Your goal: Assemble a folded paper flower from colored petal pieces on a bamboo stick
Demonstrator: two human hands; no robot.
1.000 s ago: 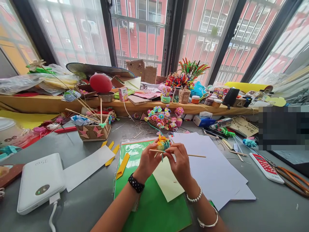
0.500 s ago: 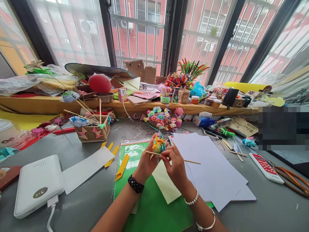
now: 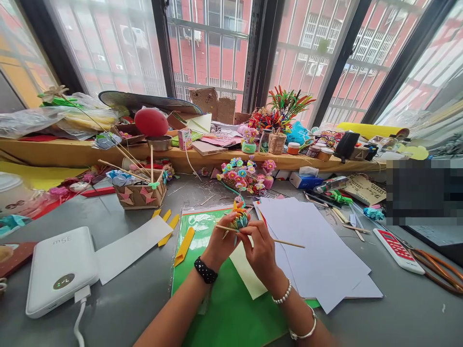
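Observation:
My left hand (image 3: 221, 243), with a black dotted band at the wrist, is closed around a small folded-paper piece (image 3: 240, 220) in yellow and teal, like a paper flower. A thin wooden stick (image 3: 289, 244) runs crosswise below it, from the left fingers past the right hand. My right hand (image 3: 261, 248) is closed, thumb and index finger pinched on the stick near the folded piece's base; the exact contact is partly hidden. Beneath both hands lie a green sheet (image 3: 231, 313) in a clear sleeve and a pale yellow paper (image 3: 251, 277).
Folded yellow strips (image 3: 184, 246) and a white paper strip (image 3: 133, 248) lie left, beside a white power bank (image 3: 61, 272). White sheets (image 3: 311, 241) spread right, near a calculator (image 3: 398, 250) and scissors (image 3: 437, 265). Behind stand a cardboard basket (image 3: 139, 196) and colourful flowers (image 3: 242, 176).
The stick has slid slightly and both hands have shifted a little around the folded piece, which is now more covered by the left fingers. The view has moved slightly.

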